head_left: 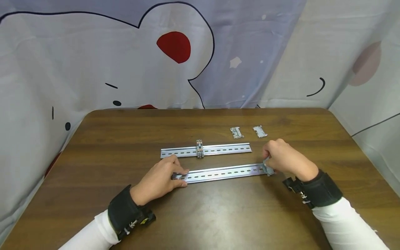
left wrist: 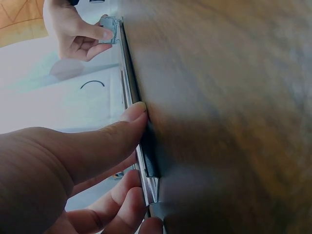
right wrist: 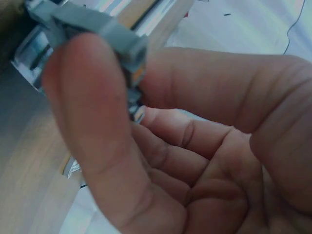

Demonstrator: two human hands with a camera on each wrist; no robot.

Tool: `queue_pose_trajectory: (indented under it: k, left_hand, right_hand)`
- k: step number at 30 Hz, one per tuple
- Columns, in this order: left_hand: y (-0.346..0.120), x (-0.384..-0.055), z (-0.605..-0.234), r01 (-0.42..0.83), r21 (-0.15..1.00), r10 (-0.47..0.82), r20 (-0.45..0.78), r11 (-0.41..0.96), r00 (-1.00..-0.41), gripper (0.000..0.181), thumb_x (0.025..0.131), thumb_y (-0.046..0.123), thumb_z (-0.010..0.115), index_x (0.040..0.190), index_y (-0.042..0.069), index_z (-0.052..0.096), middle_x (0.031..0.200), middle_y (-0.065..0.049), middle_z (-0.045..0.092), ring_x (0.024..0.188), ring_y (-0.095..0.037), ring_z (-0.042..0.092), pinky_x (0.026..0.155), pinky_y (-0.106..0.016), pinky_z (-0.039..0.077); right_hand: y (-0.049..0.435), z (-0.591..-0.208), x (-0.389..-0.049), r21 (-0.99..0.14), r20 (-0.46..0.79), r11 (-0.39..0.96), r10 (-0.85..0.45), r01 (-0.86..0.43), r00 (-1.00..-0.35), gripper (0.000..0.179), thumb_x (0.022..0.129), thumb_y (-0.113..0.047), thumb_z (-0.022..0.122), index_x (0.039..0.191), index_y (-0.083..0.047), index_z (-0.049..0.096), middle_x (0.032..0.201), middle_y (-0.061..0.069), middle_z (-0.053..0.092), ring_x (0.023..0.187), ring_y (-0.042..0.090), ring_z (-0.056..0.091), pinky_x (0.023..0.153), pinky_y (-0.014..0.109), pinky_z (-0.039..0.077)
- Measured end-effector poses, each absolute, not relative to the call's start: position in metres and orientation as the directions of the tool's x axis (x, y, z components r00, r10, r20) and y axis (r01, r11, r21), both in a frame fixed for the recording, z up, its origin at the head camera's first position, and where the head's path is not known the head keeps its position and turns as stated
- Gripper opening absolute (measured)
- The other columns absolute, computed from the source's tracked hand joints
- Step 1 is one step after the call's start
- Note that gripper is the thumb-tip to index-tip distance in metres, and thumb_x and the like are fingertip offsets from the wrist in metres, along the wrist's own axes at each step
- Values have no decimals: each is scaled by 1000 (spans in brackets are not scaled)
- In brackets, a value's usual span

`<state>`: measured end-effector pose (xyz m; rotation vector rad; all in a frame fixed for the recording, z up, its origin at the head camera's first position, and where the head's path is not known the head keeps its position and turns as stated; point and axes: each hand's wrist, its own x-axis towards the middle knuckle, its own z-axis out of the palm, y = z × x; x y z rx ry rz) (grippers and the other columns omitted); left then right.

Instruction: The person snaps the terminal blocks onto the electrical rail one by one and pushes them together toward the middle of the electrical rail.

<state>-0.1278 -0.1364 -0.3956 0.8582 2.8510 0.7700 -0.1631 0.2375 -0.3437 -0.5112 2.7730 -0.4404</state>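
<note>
A slotted metal DIN rail (head_left: 225,173) lies nearest the person on the brown table. My left hand (head_left: 160,178) grips its left end; in the left wrist view the thumb (left wrist: 134,114) is on one edge and the fingers on the other. At the rail's right end, my right hand (head_left: 285,158) pinches a grey terminal block (head_left: 268,168) between thumb and forefinger. The right wrist view shows the block (right wrist: 97,29) close up against the rail's end; whether it is seated there I cannot tell.
Behind lies a second DIN rail (head_left: 225,149) with a small group of terminal blocks (head_left: 199,148) mounted near its middle. Two loose terminal blocks (head_left: 236,132) lie flat farther back on the table (head_left: 140,126). A printed cloth (head_left: 93,59) hangs behind.
</note>
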Motion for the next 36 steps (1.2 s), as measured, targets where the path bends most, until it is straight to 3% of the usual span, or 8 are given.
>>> queue_pose_trajectory:
  k: [6, 19, 28, 33, 36]
  left_hand:
    - [-135, -129, -392, 507, 477, 542, 75, 718, -837, 41, 76, 27, 84, 113, 13, 74, 87, 3, 53, 73, -9, 45, 63, -25, 39]
    - [-136, -131, -390, 502, 456, 530, 75, 735, -844, 41, 75, 28, 85, 112, 14, 75, 86, 4, 54, 73, -8, 46, 63, -25, 40]
    - [-138, -129, -390, 493, 470, 523, 74, 732, -849, 41, 75, 28, 85, 112, 13, 75, 86, 3, 54, 72, -8, 45, 62, -25, 39]
    - [-137, -126, -391, 474, 489, 516, 55, 733, -855, 41, 75, 28, 85, 112, 14, 75, 86, 3, 53, 72, -9, 45, 62, -25, 39]
    - [-135, -127, -392, 470, 495, 514, 55, 731, -856, 41, 75, 27, 85, 112, 14, 75, 86, 3, 54, 72, -9, 45, 63, -25, 39]
  right_hand:
    - [237, -343, -167, -303, -239, 901, -388, -311, -890, 9, 75, 4, 67, 77, -4, 63, 78, 10, 63, 44, 8, 57, 64, 35, 52]
    - [236, -343, -177, -349, -203, 858, -462, -377, -863, 14, 73, 7, 65, 71, -6, 62, 72, 5, 62, 38, 3, 54, 53, 25, 49]
    - [225, -347, -180, -350, -231, 860, -464, -372, -855, 23, 68, 11, 52, 63, -12, 54, 63, 0, 54, 39, 6, 55, 51, 27, 44]
    - [225, -343, -174, -335, -272, 879, -436, -340, -858, 13, 75, 5, 62, 73, -7, 61, 72, 5, 61, 42, 10, 58, 57, 28, 48]
    - [231, -340, -172, -371, -316, 876, -430, -307, -846, 6, 81, -4, 70, 85, -5, 66, 68, 4, 62, 46, 13, 61, 60, 29, 50]
